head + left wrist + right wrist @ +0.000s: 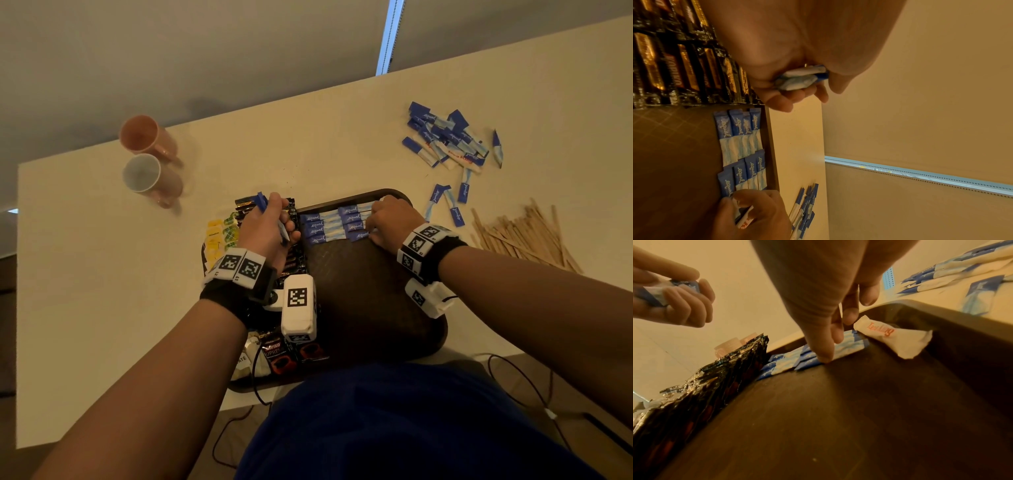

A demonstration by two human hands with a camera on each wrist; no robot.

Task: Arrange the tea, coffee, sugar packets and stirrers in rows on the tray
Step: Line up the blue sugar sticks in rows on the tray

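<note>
Our left hand (265,228) grips spare sugar packets (270,219) above the coffee sachets (291,260) while our right hand (394,219), fingers extended, presses the packet row (334,224) at the tray (363,301)'s far edge.

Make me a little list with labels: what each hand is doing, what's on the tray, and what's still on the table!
left hand: holds a bunch of blue sugar packets above the tray
right hand: fingers press on the blue sugar rows; a white packet with red print lies by the fingertips
tray: dark coffee sachets and yellow tea packets on the left, sugar rows at the far edge
table: loose sugar pile, wooden stirrers, two mugs
</note>
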